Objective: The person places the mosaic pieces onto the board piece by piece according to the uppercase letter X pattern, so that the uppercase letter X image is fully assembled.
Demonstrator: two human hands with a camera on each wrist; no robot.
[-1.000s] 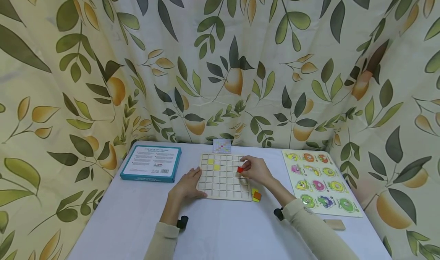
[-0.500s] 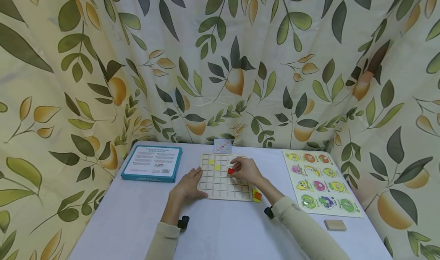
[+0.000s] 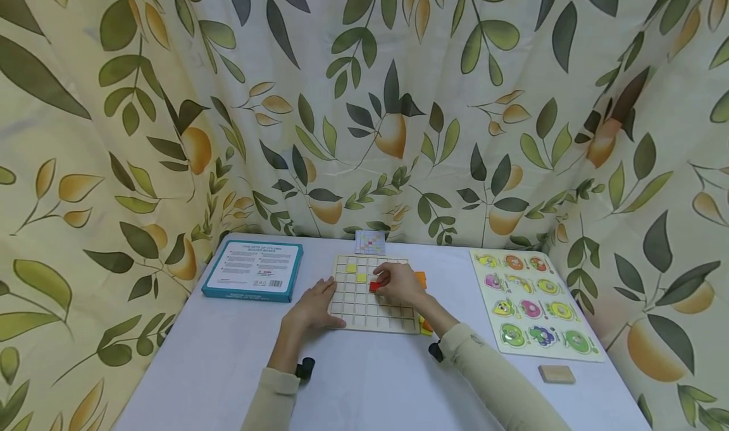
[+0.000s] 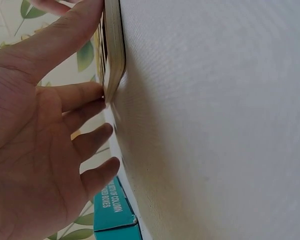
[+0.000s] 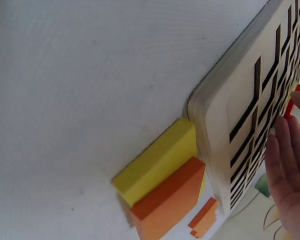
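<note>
A pale wooden grid board lies on the white table in the head view. Two yellow square tiles sit in its upper-left cells. My right hand pinches a red square tile over the middle of the board, partly covered by the fingers. My left hand rests against the board's left side, thumb at the front edge; the left wrist view shows its fingers relaxed at the board's corner. By the board's right side, a yellow block and an orange block lie close together in the right wrist view.
A teal-edged box lies to the left. Behind the board stands a small coloured pattern card. A fruit picture board lies to the right, with a plain wooden block in front of it. More orange pieces sit beyond my right wrist.
My right hand has carried the red tile leftward from the board's right side to near its middle. The left hand keeps its place at the board's left edge.
</note>
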